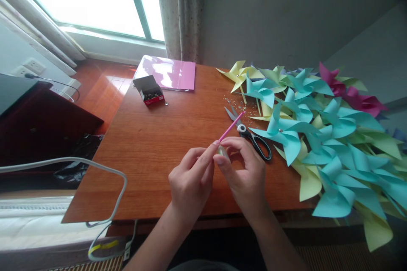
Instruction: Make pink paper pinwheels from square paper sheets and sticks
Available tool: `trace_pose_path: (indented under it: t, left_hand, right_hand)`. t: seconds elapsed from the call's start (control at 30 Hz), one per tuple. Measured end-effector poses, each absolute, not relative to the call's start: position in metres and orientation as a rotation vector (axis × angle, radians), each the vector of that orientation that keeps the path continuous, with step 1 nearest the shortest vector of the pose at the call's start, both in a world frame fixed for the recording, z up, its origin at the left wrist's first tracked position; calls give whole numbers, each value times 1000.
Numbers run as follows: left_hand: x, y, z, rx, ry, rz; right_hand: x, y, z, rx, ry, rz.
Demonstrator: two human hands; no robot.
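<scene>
My left hand (193, 173) pinches the lower end of a thin pink stick (232, 126), which slants up to the right above the table. Close beside it, the closed fingers of my right hand (244, 173) grip a small pale, shiny thing (223, 151), mostly hidden, its kind unclear. The two hands nearly touch. Just behind the stick lies a pair of scissors (254, 139) with black-and-grey handles, blades spread apart. Tiny silvery bits (244, 108) are scattered near the blades.
Many paper pinwheels, among them a turquoise one (280, 131), a yellow one (238, 74) and a magenta one (365, 100), are heaped at the right. A small open box (154, 100) of metal pieces and pink sheets (184, 75) lie at the back left. A white cable (122, 190) crosses the left edge.
</scene>
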State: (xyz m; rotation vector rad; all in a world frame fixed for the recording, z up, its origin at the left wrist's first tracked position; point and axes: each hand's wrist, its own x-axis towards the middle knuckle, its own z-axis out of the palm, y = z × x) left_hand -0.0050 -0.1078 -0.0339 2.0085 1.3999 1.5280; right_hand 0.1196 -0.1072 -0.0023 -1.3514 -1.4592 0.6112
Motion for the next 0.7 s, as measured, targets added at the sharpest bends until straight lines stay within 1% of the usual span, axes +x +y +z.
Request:
trace_pose_path:
  t: [0.4, 0.7]
  left_hand:
    - [-6, -108, -32, 1971, 1310, 1526]
    - [-9, -108, -29, 1865, 1273, 1545]
  right_hand:
    - [121, -108, -2, -1361, -1471, 630]
    - [118, -108, -1, -1388, -1444, 708]
